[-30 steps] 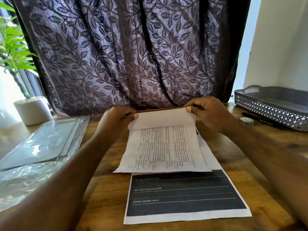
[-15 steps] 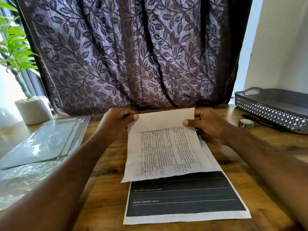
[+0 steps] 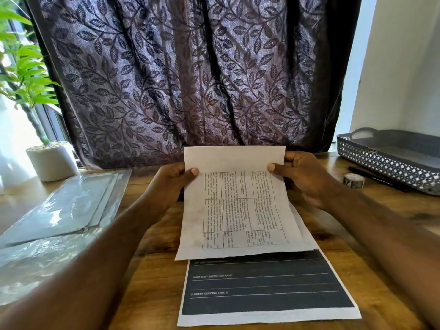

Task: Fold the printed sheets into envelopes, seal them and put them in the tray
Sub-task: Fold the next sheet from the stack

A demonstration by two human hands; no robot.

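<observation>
1. The table (image 3: 152, 282) was brown wood with visible grain. The tray (image 3: 385, 163) at far right was grey plastic with lattice-pierced walls and a loop handle. A small tape roll (image 3: 353, 180) and a dark pen (image 3: 376, 177) lay just in front of it.
2. Glossy clear plastic sleeves (image 3: 64, 208) lay in a flat stack at left.
3. The printed sheet (image 3: 238, 210) was white, limp and rectangular. It bore a ruled table of small text turned sideways, with a blank band along the top.
4. The printed sheet was held up off the table, well apart from the tray. Its lower edge drooped over a flat sheet with a dark block (image 3: 262, 289).
5. The left hand (image 3: 171, 186) pinched the sheet's left edge near the top, thumb in front and fingers behind. The right hand (image 3: 302, 177) pinched the right edge the same way.
6. Against 0.5 s earlier, sheet and hands were higher. The top edge now stood before the leaf-patterned curtain (image 3: 190, 79) instead of at the table's far edge.
</observation>
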